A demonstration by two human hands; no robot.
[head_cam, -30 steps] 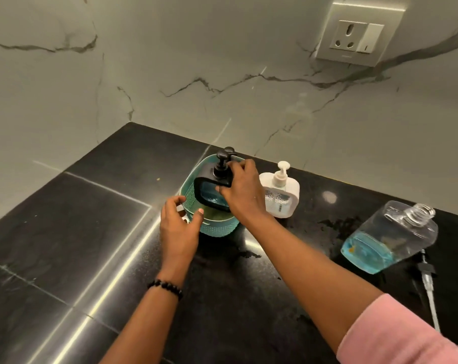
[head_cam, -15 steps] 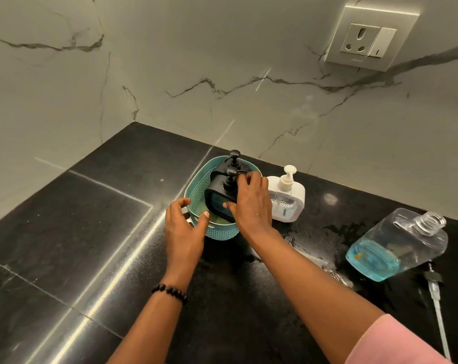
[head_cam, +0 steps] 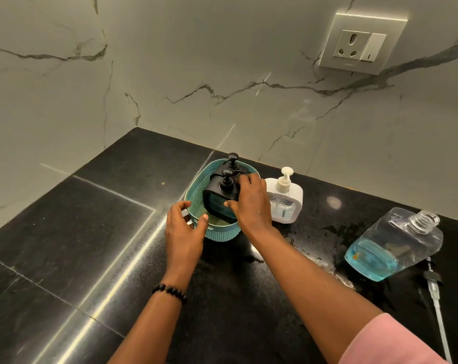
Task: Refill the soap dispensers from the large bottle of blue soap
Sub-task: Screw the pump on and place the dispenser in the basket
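While the right hand [head_cam: 251,203] grips a black pump dispenser [head_cam: 221,198] by its side, the bottle sits tilted inside the teal basket [head_cam: 217,232] at the centre of the frame, its base low in the basket. A second black dispenser [head_cam: 233,160] stands behind it in the same basket. The left hand [head_cam: 184,227] holds the near rim of the basket, with thumb and fingers bent around it, so the basket stays steady. Just to the right of the basket a white dispenser [head_cam: 285,203] stands on the black counter [head_cam: 91,232]. The large bottle of blue soap [head_cam: 388,248] lies tilted at the right edge of the frame, its neck open and only its lower part filled; its pump [head_cam: 433,282] lies on the counter beside it. I judge that the step in hand is setting the black dispenser into the basket. Whether the white one is already refilled, I cannot tell. The next move calls for setting the dispenser upright before letting it go.
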